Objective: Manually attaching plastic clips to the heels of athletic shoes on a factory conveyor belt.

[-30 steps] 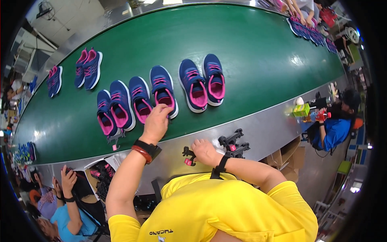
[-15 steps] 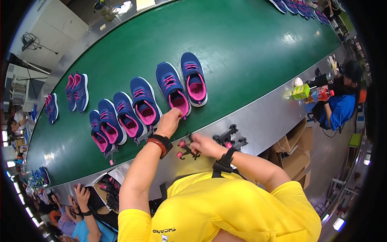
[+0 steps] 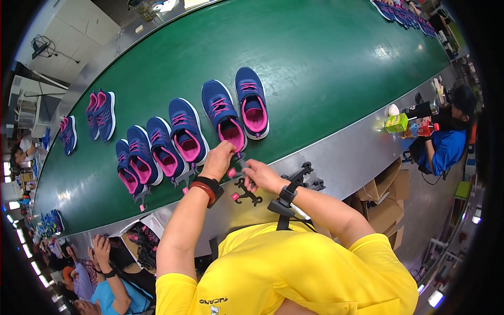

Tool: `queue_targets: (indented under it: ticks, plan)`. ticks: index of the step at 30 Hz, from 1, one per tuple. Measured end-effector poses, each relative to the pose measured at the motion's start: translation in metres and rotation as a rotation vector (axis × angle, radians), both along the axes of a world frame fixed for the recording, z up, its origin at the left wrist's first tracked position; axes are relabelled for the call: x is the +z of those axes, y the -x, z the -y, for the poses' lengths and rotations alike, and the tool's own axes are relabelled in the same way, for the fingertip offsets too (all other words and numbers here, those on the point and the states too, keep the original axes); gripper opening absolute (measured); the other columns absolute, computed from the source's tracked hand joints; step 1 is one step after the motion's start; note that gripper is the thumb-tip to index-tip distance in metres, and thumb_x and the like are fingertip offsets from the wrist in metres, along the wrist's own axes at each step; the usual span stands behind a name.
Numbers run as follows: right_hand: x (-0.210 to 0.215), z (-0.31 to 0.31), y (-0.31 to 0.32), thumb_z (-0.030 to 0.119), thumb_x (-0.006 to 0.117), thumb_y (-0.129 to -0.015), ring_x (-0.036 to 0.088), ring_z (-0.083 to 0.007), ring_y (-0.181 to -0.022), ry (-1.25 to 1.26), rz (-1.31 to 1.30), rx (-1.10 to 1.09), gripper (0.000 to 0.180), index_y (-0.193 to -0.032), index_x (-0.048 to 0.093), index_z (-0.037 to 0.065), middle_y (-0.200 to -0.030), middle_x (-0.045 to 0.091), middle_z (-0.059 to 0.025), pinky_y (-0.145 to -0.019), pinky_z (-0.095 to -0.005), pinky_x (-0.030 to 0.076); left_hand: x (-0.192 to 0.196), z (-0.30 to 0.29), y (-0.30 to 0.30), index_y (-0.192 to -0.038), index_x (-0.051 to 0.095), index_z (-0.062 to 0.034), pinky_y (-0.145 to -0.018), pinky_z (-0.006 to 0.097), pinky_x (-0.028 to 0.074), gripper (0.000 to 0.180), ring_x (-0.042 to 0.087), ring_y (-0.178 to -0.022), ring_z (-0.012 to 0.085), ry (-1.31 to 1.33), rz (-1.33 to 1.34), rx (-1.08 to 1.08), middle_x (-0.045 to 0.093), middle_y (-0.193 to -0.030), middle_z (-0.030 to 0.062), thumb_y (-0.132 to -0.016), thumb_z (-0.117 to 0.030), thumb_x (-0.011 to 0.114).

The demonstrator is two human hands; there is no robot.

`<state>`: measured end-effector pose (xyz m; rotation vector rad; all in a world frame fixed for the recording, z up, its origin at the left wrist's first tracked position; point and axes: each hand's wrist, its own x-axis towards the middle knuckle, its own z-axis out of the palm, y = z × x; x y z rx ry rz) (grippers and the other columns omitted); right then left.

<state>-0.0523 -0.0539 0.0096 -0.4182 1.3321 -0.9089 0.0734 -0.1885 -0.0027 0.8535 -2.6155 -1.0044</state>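
Note:
My left hand (image 3: 218, 160) pinches the heel of a navy sneaker (image 3: 219, 102) with pink lining and laces. Close beside that heel, my right hand (image 3: 261, 176) grips a dark plastic shoe hanger with a pink tag (image 3: 231, 172); the fingers partly hide it and it is a little blurred. The matching sneaker (image 3: 252, 100) lies just to the right, its toe pointing away from me. Left of my hand stand several like sneakers (image 3: 181, 126), with hangers (image 3: 140, 198) at their heels. Below my hands lies another dark hanger (image 3: 251, 197) on the metal edge.
More hangers (image 3: 303, 176) lie right of my right hand on the steel ledge (image 3: 336, 152). Further sneakers (image 3: 104, 118) stand at left on the green belt (image 3: 325, 68). Open cardboard boxes (image 3: 386, 194), a drink carton (image 3: 395, 123) and a seated person (image 3: 446, 142) are at right.
My right hand has moved left and up from the ledge, bringing a tagged hanger to the sneaker's heel. My left hand keeps its hold there.

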Motion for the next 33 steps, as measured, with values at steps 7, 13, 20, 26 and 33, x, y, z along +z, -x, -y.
queue_targets:
  ticks: [7, 13, 20, 26, 33]
  plan:
    - [-0.002, 0.023, 0.023, 0.03, 0.052, -0.094, 0.056, -0.0109, -0.05, -0.01, -0.042, 0.229, 0.023, -0.097, 0.055, 0.008, -0.061, 0.054, -0.0019, -0.044, -0.0245, 0.047, 0.005, 0.008, 0.003, -0.113, 0.056, -0.0098, -0.077, 0.044, 0.048, 0.029, 0.058, -0.096, 0.0363, 0.026, -0.017, -0.037, 0.06, -0.105, 0.0141, -0.084, -0.007, 0.052]
    - [0.016, 0.036, 0.019, 0.023, 0.046, -0.091, 0.058, -0.0158, -0.047, 0.318, -0.261, 0.594, 0.023, -0.103, 0.059, 0.008, -0.057, 0.056, -0.0054, -0.046, -0.0312, 0.049, 0.038, -0.01, -0.033, -0.121, 0.055, -0.0207, -0.068, 0.043, 0.052, 0.048, 0.063, -0.085, 0.0384, 0.138, 0.248, -0.229, 0.043, -0.136, 0.0179, -0.075, -0.008, 0.064]
    - [0.024, 0.072, 0.068, 0.011, 0.058, -0.079, 0.058, -0.0359, -0.094, 0.578, -1.096, 0.505, 0.028, -0.107, 0.052, 0.008, -0.107, 0.055, -0.0153, -0.076, -0.0455, 0.048, 0.031, -0.009, -0.033, -0.12, 0.053, -0.0206, -0.063, 0.048, 0.049, 0.04, 0.061, -0.077, 0.0392, 0.155, 0.325, -0.144, 0.057, -0.103, 0.0166, -0.083, -0.008, 0.054]
    - [-0.007, 0.077, 0.077, 0.028, 0.069, -0.071, 0.059, -0.0343, -0.085, 0.752, -1.331, 0.666, 0.028, -0.087, 0.058, 0.007, -0.088, 0.06, -0.0143, -0.073, -0.0437, 0.048, 0.025, 0.0, -0.037, -0.113, 0.058, -0.0096, -0.077, 0.047, 0.045, 0.031, 0.056, -0.092, 0.0421, -0.063, 0.207, 0.049, 0.058, -0.097, 0.0209, -0.084, -0.003, 0.047]
    - [0.032, 0.093, 0.053, 0.037, 0.073, -0.069, 0.058, -0.0265, -0.08, 0.832, -1.552, 0.812, 0.033, -0.084, 0.056, 0.013, -0.08, 0.056, -0.0057, -0.071, -0.039, 0.044, 0.024, 0.009, -0.053, -0.115, 0.059, -0.0119, -0.078, 0.048, 0.046, 0.036, 0.058, -0.09, 0.0414, -0.142, 0.324, 0.125, 0.06, -0.096, 0.0201, -0.082, -0.003, 0.047]
